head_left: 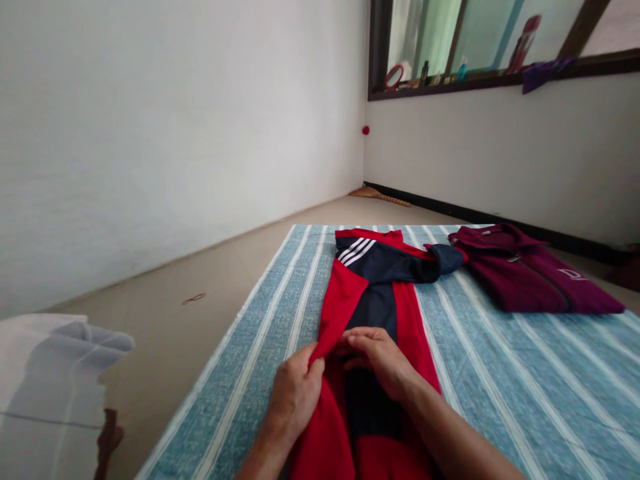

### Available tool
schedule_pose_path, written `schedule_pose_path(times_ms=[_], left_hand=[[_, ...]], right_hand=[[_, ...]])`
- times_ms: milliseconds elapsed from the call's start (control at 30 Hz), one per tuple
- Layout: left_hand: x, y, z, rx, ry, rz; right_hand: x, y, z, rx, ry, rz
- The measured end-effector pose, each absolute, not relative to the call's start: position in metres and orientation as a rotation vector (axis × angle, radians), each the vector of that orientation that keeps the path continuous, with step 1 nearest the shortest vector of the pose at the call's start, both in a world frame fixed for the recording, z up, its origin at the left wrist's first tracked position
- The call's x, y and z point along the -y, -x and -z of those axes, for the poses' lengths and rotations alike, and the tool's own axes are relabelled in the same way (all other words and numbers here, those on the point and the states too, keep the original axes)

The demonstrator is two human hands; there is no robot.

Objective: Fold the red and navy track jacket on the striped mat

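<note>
**Left hand (296, 390) pinches a red-and-navy jacket (380, 310)**

Its grip is clamped on the jacket's red edge. Just beside it, the right hand (377, 353) bends over the jacket's middle; red cloth partly hides those fingertips, so from here I can't tell whether that grip is together or apart. The jacket lies lengthwise on a striped blue cloth (260, 340), a navy sleeve pointing right, towards a folded maroon top (535, 277). Off to the left I see pale fabric (55, 380); beyond, a round mirror (394, 77) sits on the window ledge (485, 81).
</note>
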State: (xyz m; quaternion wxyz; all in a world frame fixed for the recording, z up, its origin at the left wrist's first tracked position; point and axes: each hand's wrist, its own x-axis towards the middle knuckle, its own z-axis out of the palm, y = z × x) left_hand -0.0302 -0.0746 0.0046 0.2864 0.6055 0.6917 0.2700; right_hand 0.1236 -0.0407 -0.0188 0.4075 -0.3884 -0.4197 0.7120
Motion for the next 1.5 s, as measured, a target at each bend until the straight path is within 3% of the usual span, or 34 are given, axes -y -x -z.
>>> schedule_pose_path(times_ms=[133,400,700,1167,1333,1500], left_hand=[[0.068,0.045,-0.011,-1.695,-1.327,-0.906],[0.071,0.037,-0.022,-1.706,-1.308,-1.012],[0.073,0.031,-0.026,-1.722,-1.382,-1.049],[0.075,0.026,-0.022,-1.744,-1.429,-0.989],[0.077,0.026,-0.022,-1.739,-1.459,-1.022],[0.077,0.024,-0.016,-1.79,-1.573,-0.978]], right_hand=[[0.04,-0.117,0.033,1.424,1.1,-1.502],[0.037,-0.091,0.016,1.226,1.058,-1.956],[0.019,-0.074,0.024,1.423,1.369,-1.69],[0.029,-0.073,0.016,1.463,1.363,-1.96],[0.024,-0.072,0.023,1.496,1.351,-1.552],[0.022,-0.073,0.028,1.408,1.288,-1.694]])
